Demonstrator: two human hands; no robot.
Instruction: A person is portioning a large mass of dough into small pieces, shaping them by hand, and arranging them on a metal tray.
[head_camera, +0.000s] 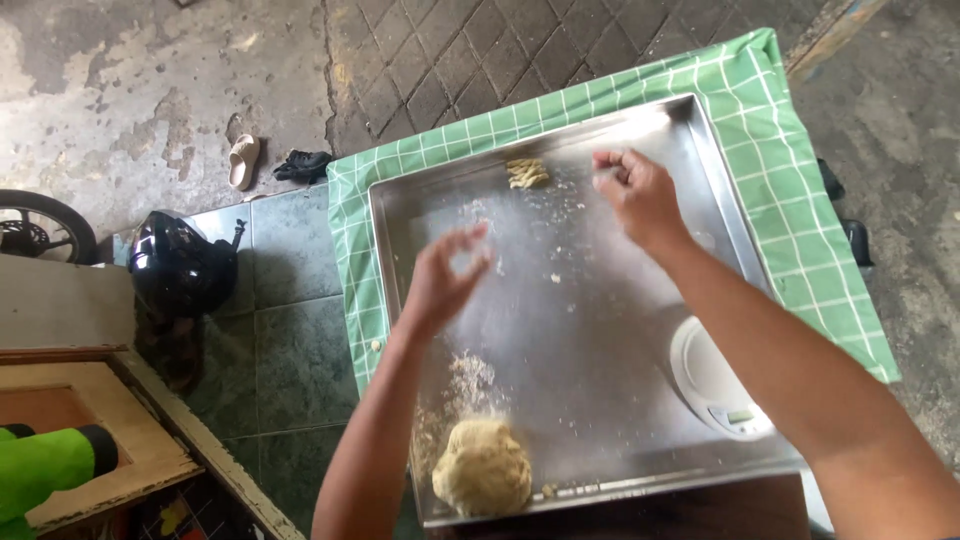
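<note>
Left hand (440, 280) open, empty | right hand (635, 190) loosely curled, contents unclear | floured steel tray (600, 330): tan dough ball (482, 467), small dough scrap (527, 173), white scale (715, 380)

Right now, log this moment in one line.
left hand: open over tray | right hand: pinched, contents unclear | dough ball: near edge | scale: right

Left hand (445, 275) motion-blurred — can't tell if fingers pinch anything; right hand (632, 188) curled, whatever's inside hidden by knuckles; both arms cut off by bottom edge; white scale (712, 385) at tray's right edge partly under right forearm; dough ball (483, 467) near tray's bottom-left corner, its left side behind left arm; bike wheel (42, 225) cropped at pic's left edge.
</note>
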